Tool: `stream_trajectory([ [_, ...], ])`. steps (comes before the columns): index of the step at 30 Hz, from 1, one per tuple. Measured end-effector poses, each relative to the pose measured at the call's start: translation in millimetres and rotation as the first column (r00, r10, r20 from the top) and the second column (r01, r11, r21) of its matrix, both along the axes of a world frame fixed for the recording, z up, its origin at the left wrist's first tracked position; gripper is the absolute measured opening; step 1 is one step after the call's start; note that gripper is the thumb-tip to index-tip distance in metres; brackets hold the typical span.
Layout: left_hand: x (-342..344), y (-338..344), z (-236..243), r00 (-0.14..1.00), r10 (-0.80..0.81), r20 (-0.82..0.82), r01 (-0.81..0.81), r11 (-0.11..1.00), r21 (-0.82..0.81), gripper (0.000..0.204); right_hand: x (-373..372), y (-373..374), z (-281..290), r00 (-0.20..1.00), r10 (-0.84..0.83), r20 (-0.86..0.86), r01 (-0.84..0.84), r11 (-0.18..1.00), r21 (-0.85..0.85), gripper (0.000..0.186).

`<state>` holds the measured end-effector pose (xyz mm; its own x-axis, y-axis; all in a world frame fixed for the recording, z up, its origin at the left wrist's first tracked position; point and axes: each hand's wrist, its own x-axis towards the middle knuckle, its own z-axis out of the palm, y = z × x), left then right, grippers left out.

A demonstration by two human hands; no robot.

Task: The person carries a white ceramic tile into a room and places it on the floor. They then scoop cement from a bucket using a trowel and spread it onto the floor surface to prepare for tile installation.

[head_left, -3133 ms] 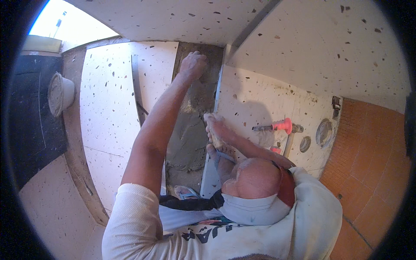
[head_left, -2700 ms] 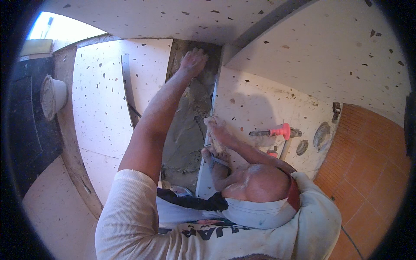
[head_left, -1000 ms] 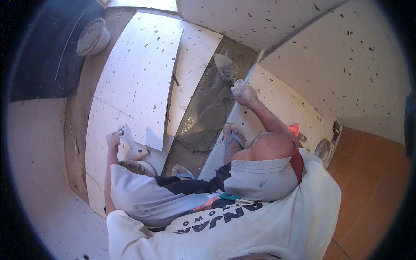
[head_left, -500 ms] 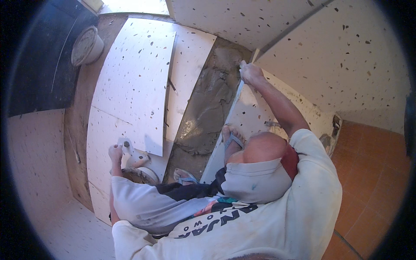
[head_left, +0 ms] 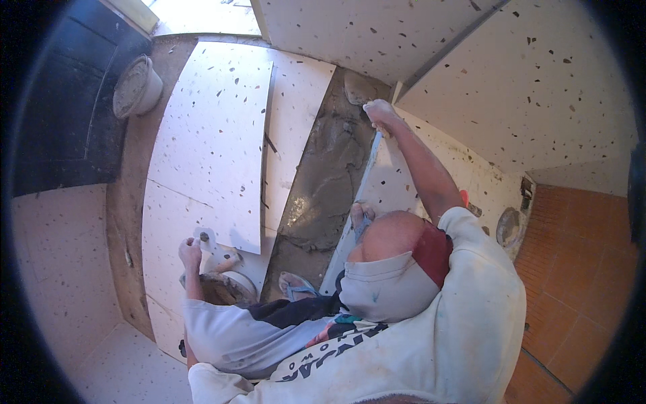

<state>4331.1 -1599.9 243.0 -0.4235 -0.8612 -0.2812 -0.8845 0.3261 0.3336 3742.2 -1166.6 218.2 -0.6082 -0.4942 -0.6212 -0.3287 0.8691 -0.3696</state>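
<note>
At the far end of the strip of wet grey mortar, my right hand is closed round what looks like a trowel, its blade coated in mortar; the handle is hidden. Beside that hand is the edge of a pale speckled slab, on which my right foot rests. My left hand has its fingers curled above another pale slab, and what they hold, if anything, is hidden. Close by stands a bucket holding mortar and a tool with a wooden-looking handle.
A loose speckled slab lies on top of the others, ahead of me. A second bucket stands at the far left beside a dark panel. Speckled walls rise at the right, and orange floor tiles are to the lower right.
My right hand has shifted slightly left and nearer, with the trowel blade now plainer against the mortar. My left hand stays curled; the whole view has moved slightly.
</note>
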Motion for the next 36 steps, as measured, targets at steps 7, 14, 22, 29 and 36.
stream_trajectory([
  [7, 1.2, 4.9, 2.1, 1.000, -0.024, -0.004, 0.024, 0.999, 0.032, 0.028, 49.2, 2.4, -19.8, 0.434, -0.617, 0.657, 0.901, 0.317, -0.298, 0.030],
  [14, 12.2, -4.6, -6.6, 0.999, 0.028, -0.046, -0.022, 0.991, 0.133, 0.025, 64.1, -42.6, -43.7, 0.344, -0.567, 0.749, 0.936, 0.145, -0.320, 0.030],
  [22, 5.8, -3.3, -2.4, 0.984, 0.114, -0.137, -0.089, 0.980, 0.178, 0.024, 46.0, -45.9, -92.8, 0.559, -0.470, 0.683, 0.826, 0.389, -0.409, 0.028],
  [29, -13.5, -6.3, -1.6, 0.985, 0.122, -0.121, -0.098, 0.977, 0.189, 0.025, 23.2, -25.2, -112.5, 0.975, -0.136, -0.173, 0.054, 0.909, -0.414, 0.025],
  [36, -6.3, -16.4, -8.4, 0.973, 0.135, -0.185, -0.099, 0.976, 0.193, 0.028, 110.8, -24.3, -36.5, 0.288, -0.691, 0.664, 0.933, 0.047, -0.356, 0.038],
])
